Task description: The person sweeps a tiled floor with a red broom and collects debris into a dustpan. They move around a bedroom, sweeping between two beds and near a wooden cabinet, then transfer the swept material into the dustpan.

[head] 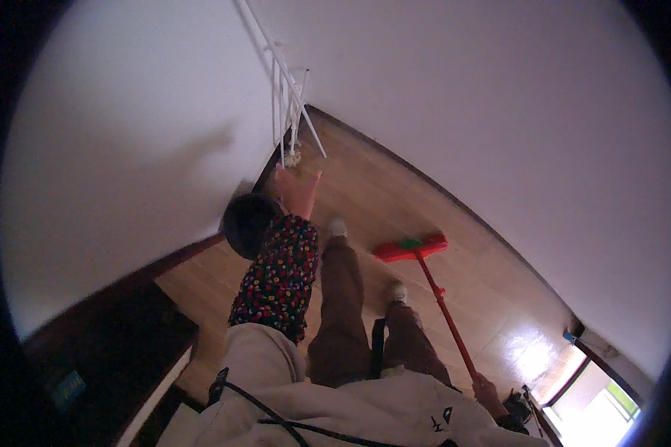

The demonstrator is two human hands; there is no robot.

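Observation:
My left hand (299,193) reaches forward and low, its fingers apart, in a sleeve with a flowered print. Its fingertips are close to the lower end of a thin white pole; whether they touch is unclear. Several white poles (284,70) lean in the wall corner, and a pale string mop head (292,158) rests on the floor among them. At lower right my right hand (486,394) grips the handle of a red mop-like floor tool (452,318). Its wide red head, green in the middle, lies on the floor.
A round black bin (250,224) stands by the left wall, beside my left forearm. Dark furniture (123,335) with a blue item (69,390) on it is at lower left. White walls (481,112) meet the wood-look floor (391,195) ahead. A bright opening (592,408) shows at lower right.

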